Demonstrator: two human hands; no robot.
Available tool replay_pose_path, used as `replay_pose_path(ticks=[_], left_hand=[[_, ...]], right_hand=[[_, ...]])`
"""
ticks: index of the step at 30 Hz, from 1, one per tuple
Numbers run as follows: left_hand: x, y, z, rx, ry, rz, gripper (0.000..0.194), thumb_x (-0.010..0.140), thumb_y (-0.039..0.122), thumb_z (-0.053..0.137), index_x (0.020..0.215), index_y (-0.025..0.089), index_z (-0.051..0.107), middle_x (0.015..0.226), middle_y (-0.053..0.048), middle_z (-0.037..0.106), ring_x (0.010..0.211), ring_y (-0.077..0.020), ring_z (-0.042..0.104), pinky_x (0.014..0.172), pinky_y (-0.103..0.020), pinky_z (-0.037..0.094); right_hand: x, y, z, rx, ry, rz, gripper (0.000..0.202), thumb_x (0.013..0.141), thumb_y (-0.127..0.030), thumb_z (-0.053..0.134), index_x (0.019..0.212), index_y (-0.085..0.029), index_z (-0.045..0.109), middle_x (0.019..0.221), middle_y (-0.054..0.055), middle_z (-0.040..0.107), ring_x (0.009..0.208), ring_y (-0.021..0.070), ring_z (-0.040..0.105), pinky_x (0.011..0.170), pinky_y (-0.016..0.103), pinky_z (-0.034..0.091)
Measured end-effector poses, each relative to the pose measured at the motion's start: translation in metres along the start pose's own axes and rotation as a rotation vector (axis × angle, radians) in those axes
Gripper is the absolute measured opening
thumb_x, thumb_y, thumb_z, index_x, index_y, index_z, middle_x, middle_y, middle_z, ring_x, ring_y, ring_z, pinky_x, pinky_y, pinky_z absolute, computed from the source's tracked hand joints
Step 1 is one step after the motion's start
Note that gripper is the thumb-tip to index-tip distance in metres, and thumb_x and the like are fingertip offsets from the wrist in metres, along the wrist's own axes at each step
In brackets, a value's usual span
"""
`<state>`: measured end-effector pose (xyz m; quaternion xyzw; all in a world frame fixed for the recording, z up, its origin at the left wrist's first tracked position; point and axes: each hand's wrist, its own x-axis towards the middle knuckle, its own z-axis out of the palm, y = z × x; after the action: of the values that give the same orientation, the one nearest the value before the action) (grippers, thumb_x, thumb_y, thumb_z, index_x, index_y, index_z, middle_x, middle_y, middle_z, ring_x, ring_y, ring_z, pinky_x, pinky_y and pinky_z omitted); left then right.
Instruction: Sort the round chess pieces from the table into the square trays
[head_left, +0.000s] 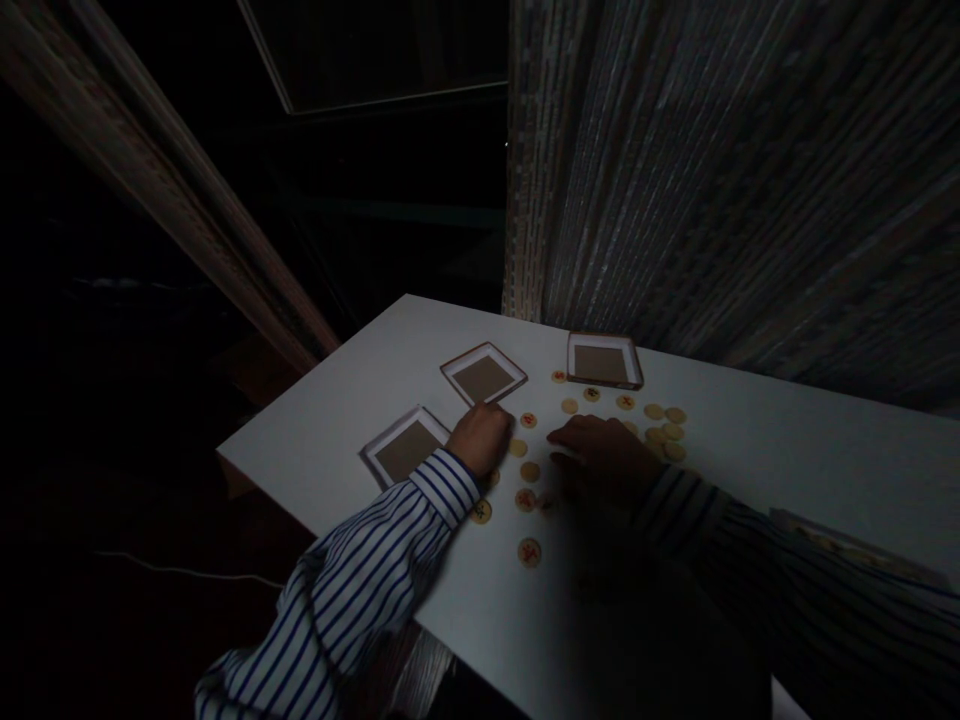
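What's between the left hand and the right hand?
Three discs, in the head view: a red-marked disc and two plain-looking discs, lying between the left hand and the right hand.

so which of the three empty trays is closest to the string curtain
Of those, the rightmost tray, at the table's back edge; the middle tray and left tray lie nearer the left hand.

Can't read any words or numbers here.
See small red marks on some round pieces (529,552) and dark marks on a few other round pieces (481,512), on the white table (330,410). Too tiny, dim and blurry to read.
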<state>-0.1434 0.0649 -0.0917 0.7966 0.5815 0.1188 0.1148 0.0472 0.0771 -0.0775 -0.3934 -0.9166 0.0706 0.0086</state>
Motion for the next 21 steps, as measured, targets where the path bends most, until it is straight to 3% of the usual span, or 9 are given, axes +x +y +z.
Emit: replay_pose_path(ticks=[3, 8, 11, 17, 21], left_hand=[[-0.003, -0.004, -0.004, -0.153, 0.026, -0.043, 0.023, 0.082, 0.021, 0.045, 0.083, 0.014, 0.067, 0.081, -0.009, 0.067, 0.078, -0.0188, 0.060, 0.073, -0.029, 0.044], [-0.011, -0.004, -0.015, -1.028, 0.059, -0.311, 0.027, 0.078, 0.030, 0.055, 0.097, 0.013, 0.064, 0.083, -0.006, 0.067, 0.067, -0.0109, 0.056, 0.062, -0.022, 0.043], [-0.015, 0.001, -0.018, -1.314, 0.016, -0.345, 0.025, 0.076, 0.030, 0.060, 0.094, 0.013, 0.065, 0.080, -0.005, 0.066, 0.063, -0.0078, 0.054, 0.059, -0.019, 0.041], [-0.013, 0.013, -0.014, -1.383, -0.027, -0.291, 0.026, 0.074, 0.032, 0.061, 0.090, 0.012, 0.065, 0.071, -0.003, 0.063, 0.060, -0.0079, 0.054, 0.055, -0.019, 0.039], [-0.010, 0.012, -0.009, -1.062, 0.037, -0.283, 0.025, 0.079, 0.032, 0.053, 0.090, 0.013, 0.064, 0.070, -0.004, 0.064, 0.061, -0.0108, 0.055, 0.057, -0.022, 0.041]], right_hand=[[-0.001, 0.005, 0.001, 0.052, 0.072, -0.007, 0.027, 0.083, -0.028, 0.047, 0.104, -0.018, 0.061, 0.096, 0.009, 0.064, 0.088, 0.0214, 0.057, 0.071, 0.033, 0.039], [0.005, 0.007, 0.006, 0.216, 0.301, -0.123, 0.028, 0.083, -0.028, 0.047, 0.103, -0.015, 0.060, 0.094, 0.009, 0.063, 0.086, 0.0200, 0.056, 0.075, 0.034, 0.041], [0.010, -0.002, 0.005, 0.283, 0.407, -0.183, 0.028, 0.082, -0.030, 0.049, 0.103, -0.016, 0.060, 0.095, 0.009, 0.063, 0.086, 0.0194, 0.055, 0.078, 0.034, 0.040], [0.017, -0.011, 0.002, 0.325, 0.422, -0.171, 0.030, 0.083, -0.036, 0.049, 0.105, -0.019, 0.060, 0.092, 0.006, 0.064, 0.083, 0.0179, 0.056, 0.076, 0.032, 0.039], [0.018, 0.001, 0.007, 0.167, 0.310, -0.080, 0.030, 0.083, -0.037, 0.045, 0.100, -0.019, 0.063, 0.091, 0.007, 0.065, 0.084, 0.0189, 0.057, 0.074, 0.032, 0.036]])
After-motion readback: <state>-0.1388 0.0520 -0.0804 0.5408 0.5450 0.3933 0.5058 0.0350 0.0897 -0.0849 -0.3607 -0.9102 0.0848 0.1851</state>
